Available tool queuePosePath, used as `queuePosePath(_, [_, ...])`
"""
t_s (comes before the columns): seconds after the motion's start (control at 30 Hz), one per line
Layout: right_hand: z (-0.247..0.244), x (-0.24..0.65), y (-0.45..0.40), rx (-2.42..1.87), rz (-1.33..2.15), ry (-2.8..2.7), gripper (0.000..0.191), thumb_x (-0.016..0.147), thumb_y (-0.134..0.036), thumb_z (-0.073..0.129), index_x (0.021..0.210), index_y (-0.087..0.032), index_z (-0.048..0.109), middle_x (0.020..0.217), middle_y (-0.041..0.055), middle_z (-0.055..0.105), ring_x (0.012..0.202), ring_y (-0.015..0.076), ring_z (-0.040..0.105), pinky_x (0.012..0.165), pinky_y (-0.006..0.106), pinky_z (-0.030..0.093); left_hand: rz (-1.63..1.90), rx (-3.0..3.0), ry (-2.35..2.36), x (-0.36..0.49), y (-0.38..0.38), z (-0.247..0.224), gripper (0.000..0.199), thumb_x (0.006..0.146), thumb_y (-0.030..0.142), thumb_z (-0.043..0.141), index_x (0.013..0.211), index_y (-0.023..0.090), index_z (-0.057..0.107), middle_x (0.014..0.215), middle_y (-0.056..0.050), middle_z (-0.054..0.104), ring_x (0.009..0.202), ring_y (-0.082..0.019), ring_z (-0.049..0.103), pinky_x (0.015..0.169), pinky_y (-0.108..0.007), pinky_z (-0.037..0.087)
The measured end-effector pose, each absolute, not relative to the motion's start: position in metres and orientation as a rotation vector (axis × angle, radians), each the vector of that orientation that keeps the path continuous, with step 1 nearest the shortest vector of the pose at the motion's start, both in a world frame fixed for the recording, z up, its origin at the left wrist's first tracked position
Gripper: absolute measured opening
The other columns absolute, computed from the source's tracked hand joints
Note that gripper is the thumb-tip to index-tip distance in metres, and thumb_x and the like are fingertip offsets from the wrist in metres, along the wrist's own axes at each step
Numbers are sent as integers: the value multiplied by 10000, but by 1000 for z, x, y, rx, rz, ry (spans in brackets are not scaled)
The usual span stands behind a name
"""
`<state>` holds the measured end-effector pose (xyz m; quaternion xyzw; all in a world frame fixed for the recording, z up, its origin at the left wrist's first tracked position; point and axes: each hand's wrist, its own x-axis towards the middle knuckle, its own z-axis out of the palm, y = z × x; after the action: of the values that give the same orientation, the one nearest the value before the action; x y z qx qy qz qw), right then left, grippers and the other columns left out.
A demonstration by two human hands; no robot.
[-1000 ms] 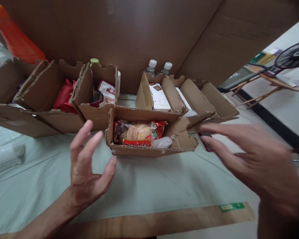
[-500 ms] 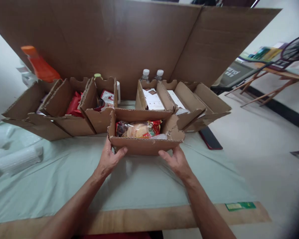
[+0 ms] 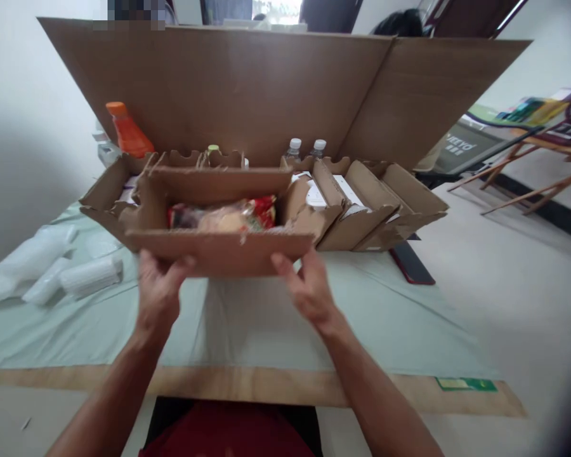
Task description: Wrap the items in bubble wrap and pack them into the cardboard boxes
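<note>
An open cardboard box (image 3: 223, 255) is between my two hands, lifted above the tablecloth. My left hand (image 3: 159, 289) grips its lower left corner, thumb on the front wall. At the lower right corner my right hand (image 3: 305, 284) grips it the same way. Inside lies a clear and red packet (image 3: 233, 216) with pale round pieces, blurred by motion. Behind the box stands a row of similar cardboard boxes, partly hidden by it. One box (image 3: 99, 200) shows at the left; several more, such as this box (image 3: 330, 219) with white cartons, show at the right.
A tall cardboard panel (image 3: 247, 95) rises behind the row. Near it stand an orange bottle (image 3: 131, 134) and two white-capped bottles (image 3: 294, 149). Bubble-wrap rolls (image 3: 91, 277) lie at left, a dark phone-like slab (image 3: 412, 263) at right. A person's dark hair (image 3: 400, 24) shows beyond the panel.
Both hands have raised the held box and carried it to the left, where it now covers part of the left-hand boxes. The view has shifted too, showing more beyond the panel.
</note>
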<state>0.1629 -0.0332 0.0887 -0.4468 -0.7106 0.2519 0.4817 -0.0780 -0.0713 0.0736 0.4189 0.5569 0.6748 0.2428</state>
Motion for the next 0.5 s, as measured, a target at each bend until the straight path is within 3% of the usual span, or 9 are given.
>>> queuePosePath(0.1, [97, 195, -33, -1178, 479, -1583, 443, 924, -559, 616, 1192, -208, 648, 1106, 85, 733, 1011, 258, 668, 924, 437, 548, 1828, 1282, 1280, -38, -50, 84, 614, 741, 494, 769, 1240, 200, 565, 1166, -73, 701, 1092, -259, 659, 1002, -402, 536])
queuePosePath(0.23, [70, 226, -89, -1356, 332, -1503, 346, 921, -500, 642, 1118, -216, 671, 973, 78, 730, 995, 297, 675, 920, 478, 546, 1603, 1312, 1268, -20, -90, 46, 626, 822, 472, 740, 1342, 192, 530, 1320, -140, 652, 1270, -303, 596, 1093, -439, 491])
queuePosePath(0.37, [39, 169, -119, -1253, 545, -1665, 484, 952, -474, 586, 1376, -243, 585, 1117, 115, 727, 1078, 326, 676, 861, 467, 590, 1553, 1045, 1597, -82, -144, 17, 571, 742, 451, 793, 1192, 157, 602, 1123, -118, 715, 1060, -306, 690, 943, -439, 571])
queuePosePath(0.4, [39, 149, -114, -1198, 607, -1708, 506, 954, -476, 582, 1404, -245, 569, 1139, 119, 724, 1076, 323, 677, 853, 463, 595, 1606, 1018, 1693, -99, -148, 21, 510, 724, 442, 797, 1109, 155, 622, 1034, -93, 722, 991, -293, 700, 912, -427, 579])
queuePosePath(0.5, [52, 120, -87, -1115, 674, -1749, 562, 962, -502, 563, 1454, -231, 526, 1195, 124, 709, 1077, 309, 670, 840, 441, 599, 1800, 1087, 1734, -119, -135, 46, 460, 728, 387, 762, 1115, 179, 626, 995, -46, 716, 975, -263, 691, 928, -408, 573])
